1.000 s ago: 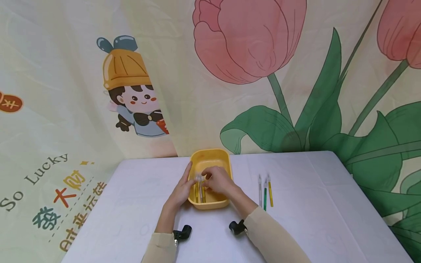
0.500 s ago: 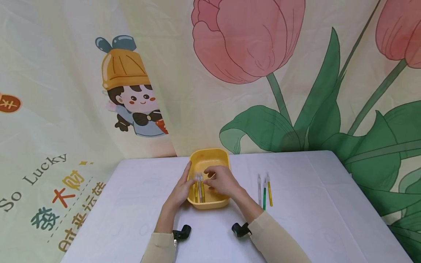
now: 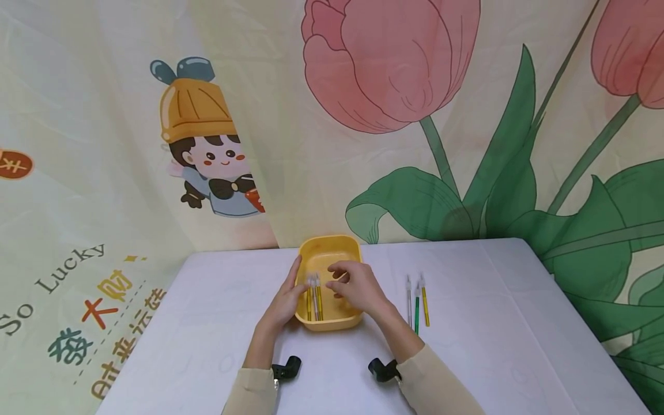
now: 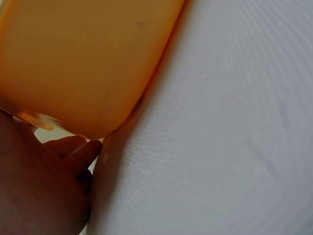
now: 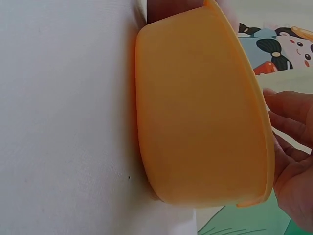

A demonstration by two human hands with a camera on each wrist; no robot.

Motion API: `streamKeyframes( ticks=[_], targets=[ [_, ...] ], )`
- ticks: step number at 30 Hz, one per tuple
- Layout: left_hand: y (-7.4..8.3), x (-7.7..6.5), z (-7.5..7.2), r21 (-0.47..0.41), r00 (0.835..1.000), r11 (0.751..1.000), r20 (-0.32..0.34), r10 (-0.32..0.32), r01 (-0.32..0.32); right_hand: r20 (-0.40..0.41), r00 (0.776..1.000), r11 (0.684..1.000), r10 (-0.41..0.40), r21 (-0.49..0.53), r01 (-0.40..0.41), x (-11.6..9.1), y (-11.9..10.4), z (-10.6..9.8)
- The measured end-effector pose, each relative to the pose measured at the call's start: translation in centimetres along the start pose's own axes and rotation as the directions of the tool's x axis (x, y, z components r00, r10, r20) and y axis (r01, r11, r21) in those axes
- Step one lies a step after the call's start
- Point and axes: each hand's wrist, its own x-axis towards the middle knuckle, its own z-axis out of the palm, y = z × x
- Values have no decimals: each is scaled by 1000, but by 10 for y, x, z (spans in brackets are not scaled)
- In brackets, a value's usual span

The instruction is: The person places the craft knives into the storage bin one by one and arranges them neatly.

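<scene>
A yellow plastic basin [image 3: 329, 326] sits on the white table in the head view. My left hand [image 3: 282, 301] grips its left side, with the thumb over the rim and fingers along the outer wall. Inside, at the left, lie several slim pen-like sticks [image 3: 319, 302], yellow and silver, with clear caps. My right hand [image 3: 359, 286] hovers over the basin's right half, fingers loosely bent, nothing seen between them. In the right wrist view, the basin wall [image 5: 200, 107] partly hides the right hand [image 5: 296, 161]. The left wrist view shows the basin's outside [image 4: 88, 63] against the left hand [image 4: 39, 186].
Right of the basin lie a silver stick [image 3: 410, 305], a green stick [image 3: 417, 312] and a yellow stick [image 3: 426, 306], all with clear caps. A printed cloth [image 3: 290, 115] with tulips hangs behind the table [image 3: 493, 300].
My right hand has drawn back to the right, away from the sticks in the basin, and its fingers have spread a little. The left hand has stayed on the basin.
</scene>
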Motion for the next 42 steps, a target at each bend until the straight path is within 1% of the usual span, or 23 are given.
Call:
streamKeyframes(
  ticks=[5,9,12,17,23,27,32,38,42],
  targets=[
    [-1,0,0,-1,1000,1000,2,-5,5,-24,999,999,-41,1,41,-6,2,-3],
    [-2,0,0,-8,1000,1000,2,-3,3,-53,995,996,-87,28,89,-10,4,-6],
    [-1,-1,1,-9,1000,1000,0,-2,2,-62,994,995,-94,39,97,-12,5,-8],
    [-1,-1,1,2,1000,1000,-2,12,-12,-66,994,995,-86,36,89,-14,5,-12],
    [0,-1,2,-3,1000,1000,3,11,-11,-92,994,996,-67,56,72,-16,6,-21],
    [0,-1,2,-1,1000,1000,2,19,-19,-113,991,995,-68,63,75,-17,8,-27],
    [0,-1,2,1,1000,1000,4,9,-9,-130,988,994,-81,65,90,-17,12,-33],
    [2,-2,1,4,1000,1000,4,3,-3,-172,982,994,-74,69,86,-18,14,-42],
    [3,-2,1,-1,1000,1000,5,-1,1,-206,977,992,-54,102,76,-18,17,-49]
  ],
)
